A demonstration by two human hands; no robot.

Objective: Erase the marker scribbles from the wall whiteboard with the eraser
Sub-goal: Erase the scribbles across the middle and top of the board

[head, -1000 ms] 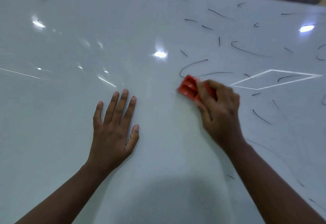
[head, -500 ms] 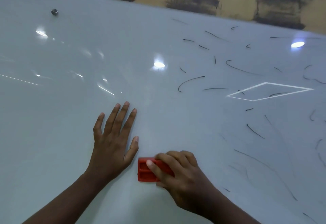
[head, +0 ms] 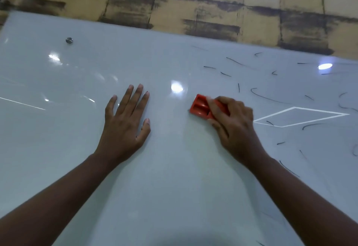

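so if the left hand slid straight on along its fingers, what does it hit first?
Nothing, as far as this view shows. The left hand lies flat, fingers pointing up the whiteboard; that strip looks bare up to the board's top edge. The eraser sits off to the right.

The whiteboard [head: 170,168] under your hands is smooth and glossy, throwing back bright spots of light above your left hand [head: 124,123]. The eraser [head: 201,107] that your right hand [head: 234,125] grips looks like hard orange plastic with a slight sheen and moulded recesses on its back. Up and to the left of your left hand sits a small shiny metal stud [head: 69,40]. Beyond both hands, the wall [head: 213,3] looks matt and rough, yellowish with dark worn patches.
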